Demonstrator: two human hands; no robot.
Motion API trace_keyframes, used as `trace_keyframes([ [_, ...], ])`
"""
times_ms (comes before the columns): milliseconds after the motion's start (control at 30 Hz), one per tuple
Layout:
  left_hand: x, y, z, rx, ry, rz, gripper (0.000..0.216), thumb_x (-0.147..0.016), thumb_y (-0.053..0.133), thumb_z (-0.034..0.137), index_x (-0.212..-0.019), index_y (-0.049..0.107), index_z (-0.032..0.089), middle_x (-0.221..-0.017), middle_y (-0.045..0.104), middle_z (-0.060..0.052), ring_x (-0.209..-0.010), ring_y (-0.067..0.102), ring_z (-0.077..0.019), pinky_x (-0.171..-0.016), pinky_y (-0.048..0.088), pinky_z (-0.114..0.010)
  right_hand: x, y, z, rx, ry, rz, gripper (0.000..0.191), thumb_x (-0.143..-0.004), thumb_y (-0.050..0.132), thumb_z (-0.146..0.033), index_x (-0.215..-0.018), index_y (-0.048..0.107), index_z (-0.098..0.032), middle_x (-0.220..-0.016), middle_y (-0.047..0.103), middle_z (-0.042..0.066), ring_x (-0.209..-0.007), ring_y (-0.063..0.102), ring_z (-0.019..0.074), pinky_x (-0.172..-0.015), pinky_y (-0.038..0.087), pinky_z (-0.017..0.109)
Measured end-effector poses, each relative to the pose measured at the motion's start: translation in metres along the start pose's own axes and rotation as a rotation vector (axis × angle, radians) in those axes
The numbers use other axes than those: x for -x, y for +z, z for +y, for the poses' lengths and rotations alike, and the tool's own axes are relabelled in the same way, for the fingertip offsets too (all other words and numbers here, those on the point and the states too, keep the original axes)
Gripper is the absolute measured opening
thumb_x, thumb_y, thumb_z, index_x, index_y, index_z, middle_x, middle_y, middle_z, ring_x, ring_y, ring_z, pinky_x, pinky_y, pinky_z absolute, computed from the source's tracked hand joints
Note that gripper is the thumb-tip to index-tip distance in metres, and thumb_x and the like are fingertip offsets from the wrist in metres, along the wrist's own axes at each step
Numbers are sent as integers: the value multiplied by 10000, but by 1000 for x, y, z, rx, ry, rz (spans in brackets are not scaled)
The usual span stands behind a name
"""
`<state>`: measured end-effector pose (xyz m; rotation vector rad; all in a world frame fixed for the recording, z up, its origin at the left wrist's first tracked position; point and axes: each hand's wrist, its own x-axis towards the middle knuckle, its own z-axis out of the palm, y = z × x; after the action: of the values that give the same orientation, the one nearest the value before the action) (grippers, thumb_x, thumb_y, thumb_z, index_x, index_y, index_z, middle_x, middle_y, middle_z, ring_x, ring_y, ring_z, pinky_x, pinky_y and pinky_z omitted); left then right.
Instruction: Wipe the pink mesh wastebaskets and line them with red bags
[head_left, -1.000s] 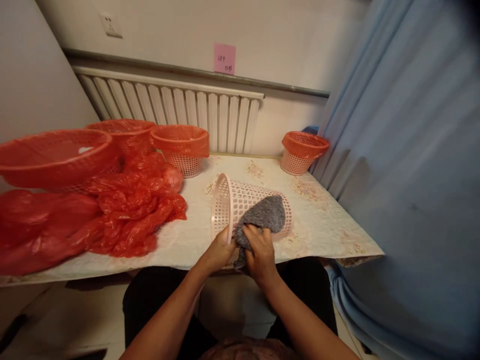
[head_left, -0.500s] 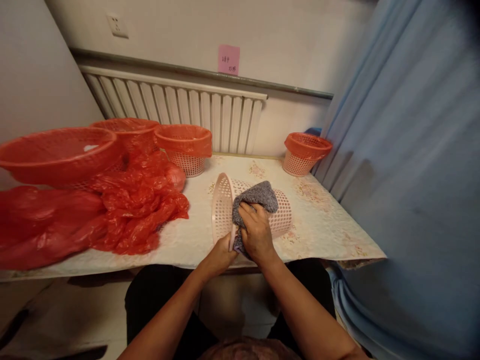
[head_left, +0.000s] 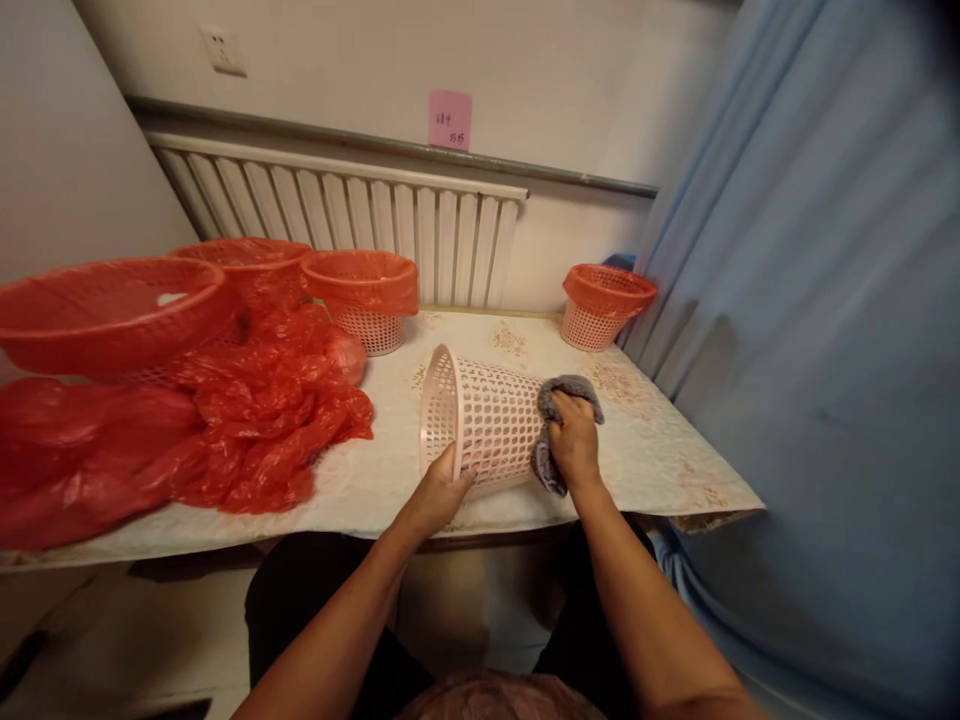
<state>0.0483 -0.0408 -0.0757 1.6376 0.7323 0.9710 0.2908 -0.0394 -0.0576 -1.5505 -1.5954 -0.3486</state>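
Note:
A pale pink perforated basket (head_left: 484, 420) lies on its side near the table's front edge, its mouth turned to the left. My left hand (head_left: 442, 492) grips its rim at the lower left. My right hand (head_left: 574, 440) is closed on a grey cloth (head_left: 556, 395) and presses it against the basket's bottom end on the right. Part of the cloth hangs below my right hand.
A heap of red plastic bags (head_left: 247, 420) covers the table's left side, with red-lined baskets (head_left: 367, 295) behind it and a large red basket (head_left: 105, 310) at far left. Another lined basket (head_left: 604, 305) stands back right. A blue curtain (head_left: 810, 350) hangs at right, a radiator (head_left: 352, 215) behind.
My right hand has carried the grey cloth from the basket's side near the rim along to its bottom end on the right. The left hand stays on the rim.

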Motion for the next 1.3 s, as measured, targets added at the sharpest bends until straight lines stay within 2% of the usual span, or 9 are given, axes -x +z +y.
trace_keyframes([
  [133, -3, -2, -3, 14, 10, 3, 449, -829, 519, 230, -1266, 487, 133, -1304, 565, -108, -1215, 511, -231, -1070, 360, -417, 34, 2, 5, 19, 64, 92, 536, -692, 409, -30, -1178, 585, -169, -1148, 612, 88, -1104, 459, 261, -976, 406, 485],
  [300, -4, -2, 4, 21, 35, -35, 418, -818, 516, 204, -1230, 510, 131, -1255, 596, -98, -1157, 548, -224, -1057, 376, -407, 75, 13, -61, -123, -158, -4, 623, -699, 393, -11, -1296, 490, -162, -1256, 555, 105, -1164, 454, 270, -977, 389, 513],
  [433, -1, -1, 4, -22, 67, -46, 473, -770, 484, 114, -1242, 502, 151, -1279, 577, -72, -1188, 512, -217, -1086, 337, -407, 68, 16, -106, -205, -287, -76, 591, -729, 396, -20, -1297, 493, -149, -1282, 548, 111, -1169, 454, 263, -955, 402, 481],
  [567, 11, -3, -9, -95, 74, -68, 412, -782, 448, 111, -1184, 529, 145, -1181, 621, -77, -1128, 534, -227, -1044, 378, -421, 36, 11, -118, -177, -299, -90, 530, -721, 414, -38, -1219, 560, -142, -1256, 567, 118, -1159, 434, 275, -945, 399, 482],
  [767, 20, -1, -17, -129, 44, -112, 365, -760, 463, 88, -1103, 572, 154, -1011, 663, -47, -1064, 554, -239, -1010, 402, -431, 13, 6, -118, -122, -288, -137, 563, -682, 417, -11, -1201, 572, -164, -1258, 569, 94, -1183, 412, 277, -968, 366, 492],
  [867, 10, 0, -6, -79, 37, -31, 430, -746, 504, 98, -1173, 527, 140, -1105, 640, -68, -1054, 564, -234, -997, 414, -406, 20, 6, -122, -105, -275, -129, 551, -704, 419, -13, -1213, 563, -164, -1275, 560, 90, -1178, 419, 280, -961, 366, 482],
  [1033, -4, 2, 11, -74, 82, 88, 517, -786, 478, 119, -1300, 431, 143, -1312, 536, -94, -1216, 480, -235, -1070, 344, -399, 21, 4, -117, -113, -291, -156, 561, -705, 434, -15, -1240, 547, -145, -1273, 563, 92, -1160, 424, 269, -973, 376, 462],
  [1133, 0, 2, 10, -84, 43, 66, 448, -821, 487, 176, -1267, 466, 144, -1266, 573, -87, -1194, 505, -226, -1078, 340, -391, 8, 3, -95, -114, -257, -172, 585, -683, 441, -14, -1246, 544, -135, -1270, 563, 85, -1163, 423, 260, -1007, 370, 446],
  [1300, 6, 2, 7, -89, 10, 72, 414, -818, 487, 180, -1230, 495, 133, -1221, 606, -91, -1177, 524, -221, -1064, 361, -377, -6, 2, -27, -56, -73, -56, 543, -686, 429, -25, -1200, 579, -114, -1230, 584, 103, -1156, 437, 246, -1043, 359, 435],
])
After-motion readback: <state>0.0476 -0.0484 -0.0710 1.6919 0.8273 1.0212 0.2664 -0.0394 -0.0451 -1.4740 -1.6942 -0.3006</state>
